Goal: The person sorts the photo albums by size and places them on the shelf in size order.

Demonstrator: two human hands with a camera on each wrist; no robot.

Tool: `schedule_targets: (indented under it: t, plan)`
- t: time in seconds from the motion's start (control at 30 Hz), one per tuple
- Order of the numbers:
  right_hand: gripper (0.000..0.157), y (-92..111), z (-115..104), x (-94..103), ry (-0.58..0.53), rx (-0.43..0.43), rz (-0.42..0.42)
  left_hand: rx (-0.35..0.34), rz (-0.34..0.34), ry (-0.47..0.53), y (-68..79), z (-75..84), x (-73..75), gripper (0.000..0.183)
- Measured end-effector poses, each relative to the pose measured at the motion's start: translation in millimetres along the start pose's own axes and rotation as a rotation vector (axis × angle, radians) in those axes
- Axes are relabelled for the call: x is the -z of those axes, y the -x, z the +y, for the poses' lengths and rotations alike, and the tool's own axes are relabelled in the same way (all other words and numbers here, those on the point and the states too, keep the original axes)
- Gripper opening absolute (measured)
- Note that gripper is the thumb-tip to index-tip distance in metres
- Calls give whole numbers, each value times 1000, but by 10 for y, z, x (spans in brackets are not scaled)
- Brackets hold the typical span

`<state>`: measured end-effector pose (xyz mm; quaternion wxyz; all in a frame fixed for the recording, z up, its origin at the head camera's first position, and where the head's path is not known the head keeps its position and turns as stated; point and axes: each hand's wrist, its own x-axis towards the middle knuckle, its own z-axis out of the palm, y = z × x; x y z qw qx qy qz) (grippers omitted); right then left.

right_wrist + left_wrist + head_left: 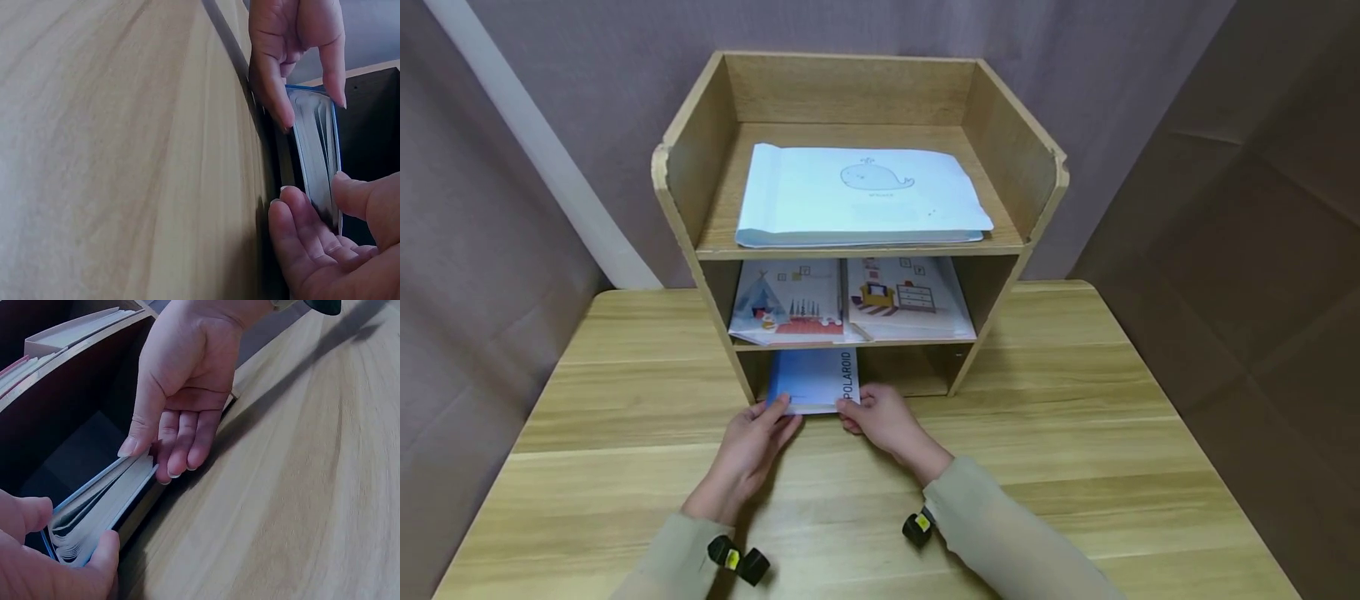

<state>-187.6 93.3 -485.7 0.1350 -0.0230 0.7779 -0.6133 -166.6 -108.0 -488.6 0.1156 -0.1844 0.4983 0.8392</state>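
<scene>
A blue photo album (pixel 815 377) with POLAROID printed along its right edge lies partly inside the lowest compartment of a wooden shelf (pixel 861 249), its front edge at the opening. My left hand (pixel 752 450) pinches the album's left front corner, thumb on the cover and fingers beneath. At the right front corner, my right hand (pixel 891 425) holds it between thumb and fingers. Both wrist views show the page edges (pixel 100 509) fanned a little between the covers. In the right wrist view, the left hand (pixel 294 44) is at the far end of the album.
On the top shelf lies a white book with a whale drawing (pixel 865 196). The middle shelf bears picture books (pixel 805 304) showing a tent and furniture. The shelf stands at the back of a wooden table (pixel 1112 467), before a grey curtain (pixel 850 25).
</scene>
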Motion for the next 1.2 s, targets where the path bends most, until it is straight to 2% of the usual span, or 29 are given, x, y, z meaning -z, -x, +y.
schedule_targets:
  t: [0.1, 0.3, 0.53, 0.93, 1.2]
  plan:
    - [21, -5, -6, -13, 17, -3, 4, 8, 5, -12, -3, 6, 5, 54]
    - [23, -42, -26, -43, 103, -14, 14, 16, -19, -18, -20, 8, 59, 36]
    - [24, -55, -95, -96, 179, -3, 43, 21, -46, -73, -62, 6, 134, 47]
    - [36, -144, -82, -127, 292, 1, 55, 76, -45, -94, -116, 50, 143, 60]
    - [42, -170, -71, -160, 291, -2, 66, 67, -70, -114, -133, 42, 147, 63]
